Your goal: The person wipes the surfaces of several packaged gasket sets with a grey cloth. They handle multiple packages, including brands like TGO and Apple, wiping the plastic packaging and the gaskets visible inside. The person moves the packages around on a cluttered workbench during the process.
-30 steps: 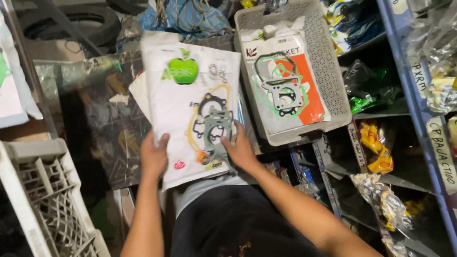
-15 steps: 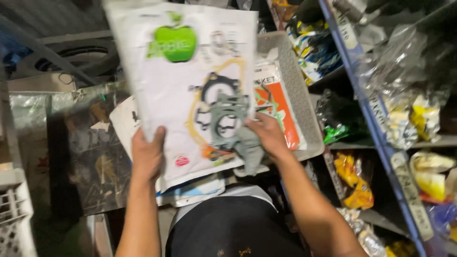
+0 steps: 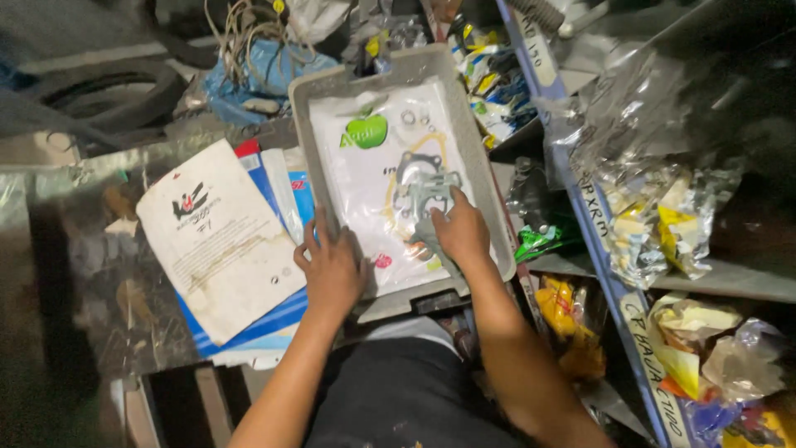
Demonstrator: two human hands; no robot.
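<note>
A: Nearest the camera, the left hand [image 3: 333, 270] lies spread flat on the lower left corner of the white gasket packet [image 3: 390, 178], fingers reaching over the rim of the grey plastic basket [image 3: 479, 170]. It presses rather than grips.

B: And the right hand [image 3: 461, 232]?

A: Fingers loosely curled, resting on the packet's lower right, just under the dark gasket shapes showing through the film. The packet lies inside the basket, filling most of it.

B: How should the person handle it?

A: Probably keep both palms flat so the thin gaskets don't crease, and square the packet to the basket walls.

B: Beyond that?

A: To the left, a worn white packet [image 3: 217, 232] lies on blue ones; to the right, shelves [image 3: 618, 274] hold bagged parts.
</note>
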